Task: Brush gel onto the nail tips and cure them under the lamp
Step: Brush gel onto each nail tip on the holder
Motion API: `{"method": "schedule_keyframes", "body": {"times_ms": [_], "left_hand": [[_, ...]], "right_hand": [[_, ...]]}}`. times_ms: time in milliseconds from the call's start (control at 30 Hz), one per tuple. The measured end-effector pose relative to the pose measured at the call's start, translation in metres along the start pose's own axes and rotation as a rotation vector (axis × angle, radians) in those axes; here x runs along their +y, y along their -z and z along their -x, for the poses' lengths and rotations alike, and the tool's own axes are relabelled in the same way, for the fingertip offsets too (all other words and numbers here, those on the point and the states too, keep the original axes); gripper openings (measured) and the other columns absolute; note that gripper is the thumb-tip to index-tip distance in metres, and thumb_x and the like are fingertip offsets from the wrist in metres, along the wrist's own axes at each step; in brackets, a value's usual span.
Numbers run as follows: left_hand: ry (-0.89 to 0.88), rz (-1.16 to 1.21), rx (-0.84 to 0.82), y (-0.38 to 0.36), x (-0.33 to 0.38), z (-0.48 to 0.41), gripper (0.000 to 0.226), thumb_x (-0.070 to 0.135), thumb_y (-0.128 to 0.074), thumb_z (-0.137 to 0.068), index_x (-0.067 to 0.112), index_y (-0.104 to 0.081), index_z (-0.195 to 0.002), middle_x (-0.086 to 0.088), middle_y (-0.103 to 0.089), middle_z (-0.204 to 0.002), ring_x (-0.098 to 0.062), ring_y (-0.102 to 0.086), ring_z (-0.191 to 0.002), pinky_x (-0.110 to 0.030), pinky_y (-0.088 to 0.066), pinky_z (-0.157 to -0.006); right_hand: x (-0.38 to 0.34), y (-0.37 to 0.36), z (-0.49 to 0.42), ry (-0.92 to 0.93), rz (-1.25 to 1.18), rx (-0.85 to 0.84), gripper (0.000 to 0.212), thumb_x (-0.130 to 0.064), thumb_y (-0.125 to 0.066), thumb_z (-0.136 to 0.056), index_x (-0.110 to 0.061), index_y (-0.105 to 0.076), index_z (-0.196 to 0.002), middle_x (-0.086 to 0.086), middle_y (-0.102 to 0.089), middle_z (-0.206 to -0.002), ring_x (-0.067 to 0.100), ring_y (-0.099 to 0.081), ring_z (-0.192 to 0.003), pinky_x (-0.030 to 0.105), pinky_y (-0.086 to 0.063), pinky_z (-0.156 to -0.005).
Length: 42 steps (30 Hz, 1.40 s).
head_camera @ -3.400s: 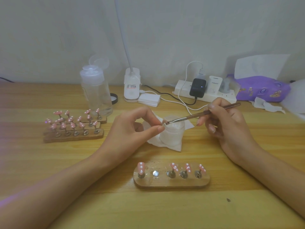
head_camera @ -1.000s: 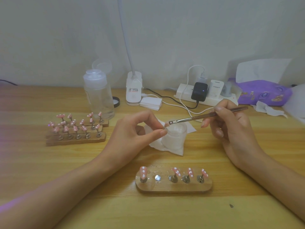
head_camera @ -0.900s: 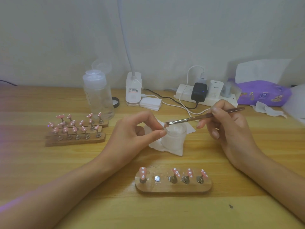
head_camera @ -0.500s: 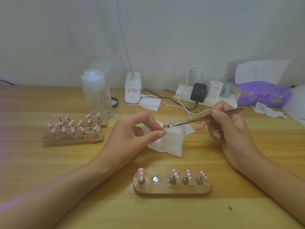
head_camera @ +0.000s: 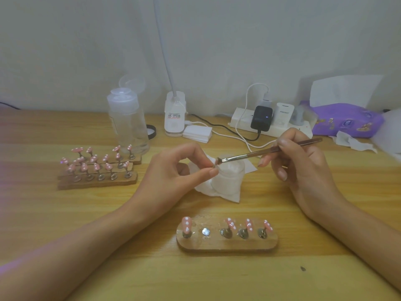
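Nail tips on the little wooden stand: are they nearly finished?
Four dotted tips stand on the near holder; whether they carry gel cannot be told. In hand: the left hand pinches one nail tip, and the right hand holds the brush on it, leaving a bare peg. Left: reseat it and cure under the lamp at the back.

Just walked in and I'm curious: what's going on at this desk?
A person's left hand pinches one small nail tip, and the right hand holds a thin brown-handled brush with its bristles at that tip, close to a frosted white jar. The near oval wooden holder carries four pink white-dotted nail tips and one bare metal slot.
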<state>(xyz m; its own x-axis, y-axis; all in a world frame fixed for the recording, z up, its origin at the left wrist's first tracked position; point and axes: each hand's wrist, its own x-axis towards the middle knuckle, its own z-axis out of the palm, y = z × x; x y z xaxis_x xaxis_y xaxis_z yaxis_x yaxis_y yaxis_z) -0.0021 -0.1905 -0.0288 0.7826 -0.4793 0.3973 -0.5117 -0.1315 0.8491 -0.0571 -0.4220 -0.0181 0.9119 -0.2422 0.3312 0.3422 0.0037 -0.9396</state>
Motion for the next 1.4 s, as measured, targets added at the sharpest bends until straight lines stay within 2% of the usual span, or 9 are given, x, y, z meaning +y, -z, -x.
{"method": "schedule_keyframes", "body": {"times_ms": [233,400,467,733,833,1000,1133,1267,1400], "left_hand": [[-0.026,-0.006,0.000,0.0004,-0.0001,-0.0005,0.013,0.028,-0.077,-0.081,0.018,-0.068,-0.077,0.015,-0.069,-0.076,-0.006,-0.034,-0.044,-0.012,-0.031,-0.046],[-0.072,-0.073,-0.004,-0.0008,0.0004,0.0002,0.012,0.016,-0.075,-0.087,0.013,-0.066,-0.079,0.032,-0.055,-0.053,-0.003,-0.029,-0.040,-0.006,-0.025,-0.045],[-0.092,-0.101,0.002,-0.0012,0.0013,0.0004,0.012,0.014,-0.074,-0.088,0.012,-0.066,-0.079,0.035,-0.053,-0.053,-0.003,-0.030,-0.040,-0.006,-0.026,-0.046],[-0.049,-0.135,0.034,0.0005,0.0000,-0.0016,0.011,0.018,-0.075,-0.087,0.018,-0.066,-0.080,0.023,-0.055,-0.060,-0.005,-0.036,-0.046,-0.010,-0.032,-0.051],[-0.048,-0.142,0.037,0.0004,0.0002,-0.0015,0.012,0.018,-0.075,-0.087,0.020,-0.066,-0.079,0.016,-0.060,-0.071,-0.008,-0.039,-0.048,-0.012,-0.034,-0.054],[-0.046,-0.145,0.039,0.0001,0.0002,-0.0014,0.011,0.019,-0.074,-0.087,0.021,-0.065,-0.080,0.004,-0.065,-0.087,-0.013,-0.040,-0.050,-0.016,-0.037,-0.055],[-0.045,-0.144,0.040,0.0003,0.0002,-0.0012,0.012,0.017,-0.074,-0.087,0.019,-0.065,-0.080,0.001,-0.064,-0.088,-0.022,-0.042,-0.051,-0.017,-0.036,-0.055],[-0.043,-0.120,0.038,0.0002,0.0006,-0.0013,0.013,0.016,-0.075,-0.087,0.019,-0.065,-0.079,0.006,-0.063,-0.083,-0.012,-0.039,-0.049,-0.014,-0.034,-0.054],[-0.024,-0.096,0.032,0.0003,0.0003,-0.0017,0.011,0.016,-0.075,-0.087,0.018,-0.066,-0.079,0.019,-0.059,-0.071,-0.009,-0.036,-0.048,-0.009,-0.032,-0.053]], "right_hand": [[-0.0014,0.0002,-0.0008,-0.017,-0.034,0.029,0.028,-0.024,-0.051,-0.091,-0.029,-0.055,-0.064,0.008,-0.069,-0.066,0.010,-0.037,-0.043,0.017,-0.032,-0.043],[0.0005,0.0007,-0.0007,-0.059,-0.011,0.050,0.040,-0.015,-0.049,-0.099,-0.029,-0.057,-0.062,0.009,-0.069,-0.065,0.009,-0.035,-0.042,0.016,-0.031,-0.041],[-0.0010,0.0010,-0.0009,-0.052,-0.042,0.055,0.034,-0.021,-0.051,-0.095,-0.029,-0.057,-0.062,0.008,-0.069,-0.065,0.009,-0.035,-0.041,0.016,-0.031,-0.041],[0.0007,0.0007,-0.0011,-0.056,-0.023,0.056,0.037,-0.019,-0.051,-0.098,-0.030,-0.058,-0.063,0.008,-0.070,-0.067,0.009,-0.036,-0.042,0.016,-0.031,-0.042],[-0.0013,-0.0003,-0.0006,-0.027,-0.032,0.004,0.030,-0.026,-0.052,-0.094,-0.031,-0.059,-0.065,0.007,-0.070,-0.068,0.009,-0.037,-0.043,0.016,-0.032,-0.042],[0.0004,0.0005,-0.0017,-0.072,-0.023,0.052,0.039,-0.018,-0.050,-0.100,-0.030,-0.058,-0.064,0.008,-0.070,-0.068,0.009,-0.035,-0.043,0.016,-0.030,-0.042],[-0.0009,-0.0010,-0.0005,-0.041,-0.030,-0.010,0.027,-0.028,-0.052,-0.093,-0.031,-0.058,-0.067,0.007,-0.070,-0.068,0.009,-0.037,-0.044,0.016,-0.032,-0.043],[0.0015,0.0004,-0.0020,-0.088,-0.021,0.046,0.033,-0.019,-0.050,-0.101,-0.026,-0.056,-0.069,0.008,-0.070,-0.068,0.009,-0.036,-0.043,0.015,-0.031,-0.041],[-0.0010,-0.0009,-0.0012,-0.063,-0.045,-0.007,0.029,-0.028,-0.052,-0.095,-0.031,-0.059,-0.067,0.007,-0.070,-0.069,0.008,-0.038,-0.044,0.015,-0.031,-0.042]]}}
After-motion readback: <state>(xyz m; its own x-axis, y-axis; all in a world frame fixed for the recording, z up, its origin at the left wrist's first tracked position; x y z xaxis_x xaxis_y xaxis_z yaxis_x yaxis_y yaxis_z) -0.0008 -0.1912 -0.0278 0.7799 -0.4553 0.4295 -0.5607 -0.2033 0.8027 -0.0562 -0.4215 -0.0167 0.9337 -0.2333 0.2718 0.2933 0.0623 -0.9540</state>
